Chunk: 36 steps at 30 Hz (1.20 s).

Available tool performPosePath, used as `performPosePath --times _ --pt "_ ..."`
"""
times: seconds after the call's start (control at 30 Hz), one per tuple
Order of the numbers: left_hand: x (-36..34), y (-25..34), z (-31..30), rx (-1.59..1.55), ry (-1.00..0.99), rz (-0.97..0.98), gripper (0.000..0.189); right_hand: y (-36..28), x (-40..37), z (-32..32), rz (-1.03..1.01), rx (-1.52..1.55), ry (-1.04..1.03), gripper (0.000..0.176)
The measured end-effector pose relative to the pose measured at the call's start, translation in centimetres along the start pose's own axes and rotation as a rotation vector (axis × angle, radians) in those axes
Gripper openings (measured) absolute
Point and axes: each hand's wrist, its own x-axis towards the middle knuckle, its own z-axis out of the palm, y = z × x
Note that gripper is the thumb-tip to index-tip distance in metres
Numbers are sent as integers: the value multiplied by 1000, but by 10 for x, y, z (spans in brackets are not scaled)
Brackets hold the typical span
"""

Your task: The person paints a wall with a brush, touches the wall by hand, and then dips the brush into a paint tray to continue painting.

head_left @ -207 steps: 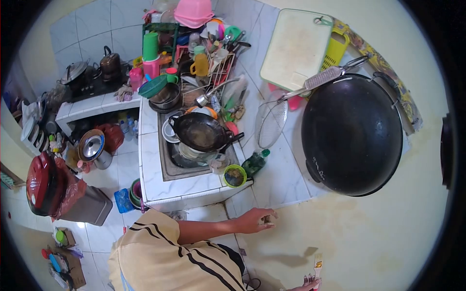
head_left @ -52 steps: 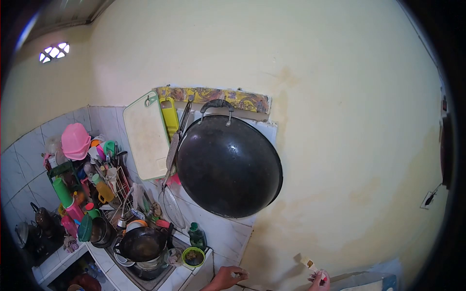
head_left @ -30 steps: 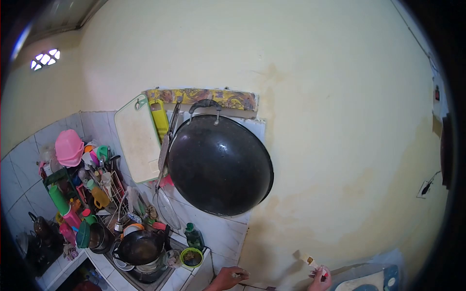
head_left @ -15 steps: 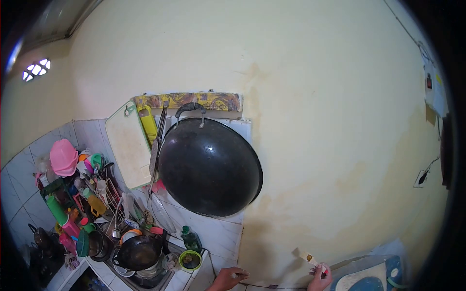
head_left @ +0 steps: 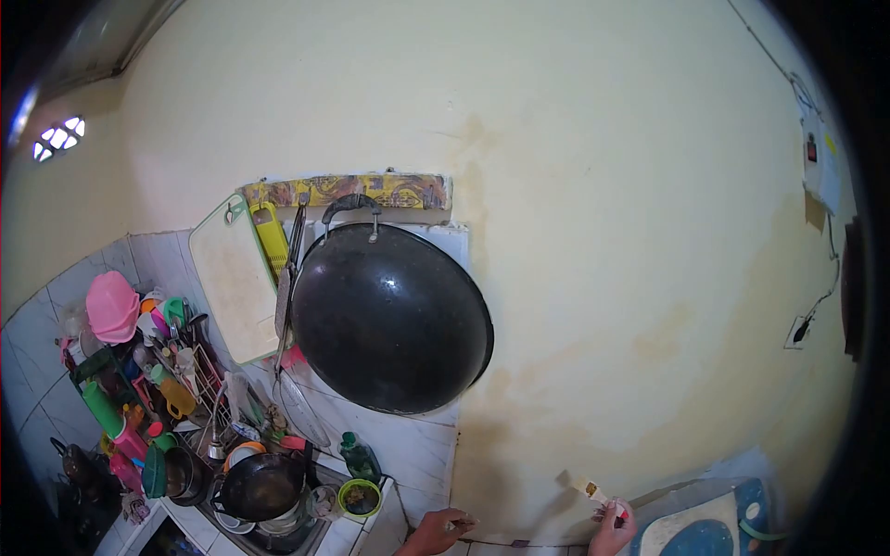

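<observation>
Right hand (head_left: 612,530) — fingers closed on the brush (head_left: 588,488), bristles toward ten o'clock. Left hand (head_left: 439,532) has curled fingers — cannot tell if gripping anything; green cup (head_left: 360,498) at its ten o'clock.

Flat brush (head_left: 588,488) | pale, with a gold-brown patch | handle mostly hidden in right hand (head_left: 613,530) | tilted, bristle end pointing up-left | before lower cream wall (head_left: 593,371), contact unclear
</observation>
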Motion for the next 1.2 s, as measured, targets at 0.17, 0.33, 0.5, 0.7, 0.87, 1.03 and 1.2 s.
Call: performPosePath --times 0.17,0.33,0.5,0.7,0.87,1.03,1.2 --pt "-2 -2 1 -40 -9 -1 15 -12 -5 1 18 63 -10 17" --pt "-5 -10 3 0 3 23 16 -14 -3 2 6 51 -79 22" --pt "-5 -2 0 -269 68 -72 27 -23 21 23 -164 288 -79 17" --pt "4 24 -14 -150 51 -116 40 -170 60 46 -629 451 -158 15" --pt "-1 24 -14 -123 151 32 40 -309 73 72 -1108 583 -229 17" --pt "-14 19 -23 30 199 171 43 -420 102 124 -1026 820 -395 26" --pt "-32 13 -24 -65 311 48 42 -491 136 180 -744 1047 -646 26"
